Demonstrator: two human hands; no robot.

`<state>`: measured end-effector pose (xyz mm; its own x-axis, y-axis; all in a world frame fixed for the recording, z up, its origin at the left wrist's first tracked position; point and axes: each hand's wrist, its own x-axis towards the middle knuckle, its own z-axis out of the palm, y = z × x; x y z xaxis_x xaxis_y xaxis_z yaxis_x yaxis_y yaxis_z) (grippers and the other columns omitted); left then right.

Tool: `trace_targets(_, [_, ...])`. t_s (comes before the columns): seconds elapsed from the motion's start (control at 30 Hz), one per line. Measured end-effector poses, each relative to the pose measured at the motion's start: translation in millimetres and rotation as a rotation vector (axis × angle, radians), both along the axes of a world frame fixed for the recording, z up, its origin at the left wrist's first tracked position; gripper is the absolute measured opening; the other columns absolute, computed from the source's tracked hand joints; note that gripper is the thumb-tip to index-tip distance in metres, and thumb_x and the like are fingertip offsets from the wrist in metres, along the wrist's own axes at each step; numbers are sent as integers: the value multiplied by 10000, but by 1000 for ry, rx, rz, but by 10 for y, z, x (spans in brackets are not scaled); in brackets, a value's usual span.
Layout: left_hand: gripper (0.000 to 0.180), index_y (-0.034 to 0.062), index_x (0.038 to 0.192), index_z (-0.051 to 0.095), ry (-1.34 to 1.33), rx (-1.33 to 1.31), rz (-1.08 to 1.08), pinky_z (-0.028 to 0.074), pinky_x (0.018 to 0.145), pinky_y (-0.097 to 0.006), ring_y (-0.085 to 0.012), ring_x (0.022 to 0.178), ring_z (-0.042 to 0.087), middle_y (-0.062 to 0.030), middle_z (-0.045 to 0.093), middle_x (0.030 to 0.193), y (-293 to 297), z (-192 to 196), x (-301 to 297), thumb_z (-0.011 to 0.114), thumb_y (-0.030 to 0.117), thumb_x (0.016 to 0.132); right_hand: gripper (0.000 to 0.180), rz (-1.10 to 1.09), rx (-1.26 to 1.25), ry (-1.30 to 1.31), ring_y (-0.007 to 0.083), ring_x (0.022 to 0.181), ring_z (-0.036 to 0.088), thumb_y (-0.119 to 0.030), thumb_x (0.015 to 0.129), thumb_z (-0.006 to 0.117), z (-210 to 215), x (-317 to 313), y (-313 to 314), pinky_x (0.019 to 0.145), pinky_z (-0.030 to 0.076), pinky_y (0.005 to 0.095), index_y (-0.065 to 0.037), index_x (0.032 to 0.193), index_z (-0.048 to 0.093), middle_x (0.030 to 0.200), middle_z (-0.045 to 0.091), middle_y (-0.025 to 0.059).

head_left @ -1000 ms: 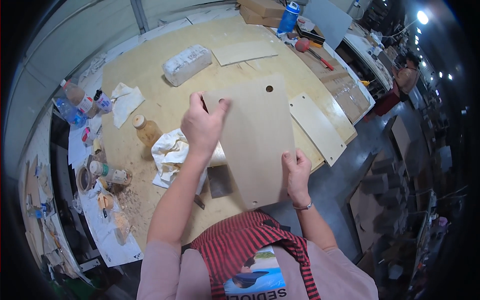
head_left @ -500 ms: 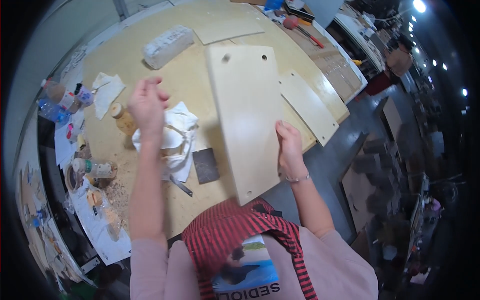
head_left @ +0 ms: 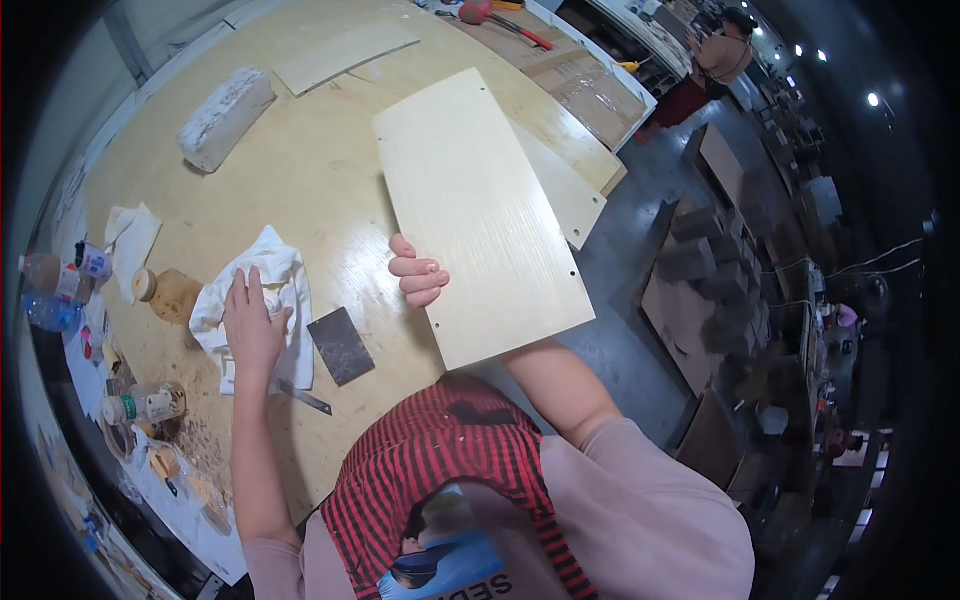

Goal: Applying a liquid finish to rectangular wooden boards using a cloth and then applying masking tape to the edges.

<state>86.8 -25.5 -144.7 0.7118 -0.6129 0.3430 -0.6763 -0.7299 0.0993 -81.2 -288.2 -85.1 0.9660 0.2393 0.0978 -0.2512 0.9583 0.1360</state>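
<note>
My right hand (head_left: 418,275) grips a pale, smooth wooden board (head_left: 480,220) with small holes near its corners. The forearm passes beneath the board, and the fingers curl over its left edge; the thumb is hidden. On the worktable to the left, my left hand (head_left: 256,325) rests on a crumpled white cloth (head_left: 282,268), fingers stretched out and thumb apart. Beside the cloth lies a dark flat rectangular sheet (head_left: 342,347). A thin metal strip tool (head_left: 308,400) sticks out from the cloth's lower edge. A jar of brownish stuff (head_left: 170,295) stands left of the cloth.
A whitish block (head_left: 226,120) and a flat panel (head_left: 345,55) lie farther back on the table (head_left: 320,170). Another holed panel (head_left: 560,190) sits behind the held board. Bottles (head_left: 55,290) line the left side. A red-headed mallet (head_left: 500,20) lies far back. Another person (head_left: 715,60) stands beyond.
The board has turned over and tilted, with my right hand now reaching under it to its left edge. My left hand has come down from the air onto the white cloth.
</note>
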Motion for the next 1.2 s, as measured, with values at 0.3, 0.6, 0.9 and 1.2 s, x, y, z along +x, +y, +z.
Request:
trace_targets(0.3, [325, 12, 1095, 630, 148, -555, -57, 444, 740, -408, -320, 818, 565, -143, 583, 865, -328, 510, -233, 612, 22, 770, 414, 108, -5, -137, 119, 638, 384, -366, 963, 371, -229, 107, 61, 614, 366, 252, 33, 1033, 460, 757, 377, 35])
trace_targets(0.6, [353, 91, 1004, 660, 229, -492, -735, 450, 756, -377, -293, 802, 565, -100, 574, 833, -1085, 1025, -1098, 673, 75, 651, 399, 460, 122, 52, 128, 622, 391, -344, 978, 331, -380, 149, 939, 571, 349, 259, 38, 1038, 431, 743, 378, 46])
trace_targets(0.9, [242, 45, 923, 655, 189, -500, -106, 427, 696, -419, -310, 798, 546, -120, 574, 822, 4, 793, -281, 671, 53, 682, 394, 425, 103, -27, 128, 619, 389, -337, 981, 322, -572, 85, 664, 556, 344, 260, 38, 1037, 428, 742, 377, 47])
trace_targets(1.2, [558, -95, 1286, 456, 1042, -810, 82, 467, 943, -368, -254, 1069, 596, -199, 596, 1185, -148, 604, -864, 677, 144, 833, 349, 438, 266, 17, 125, 602, 347, -319, 969, 340, -420, -32, 753, 550, 338, 261, 20, 990, 423, 735, 337, 44])
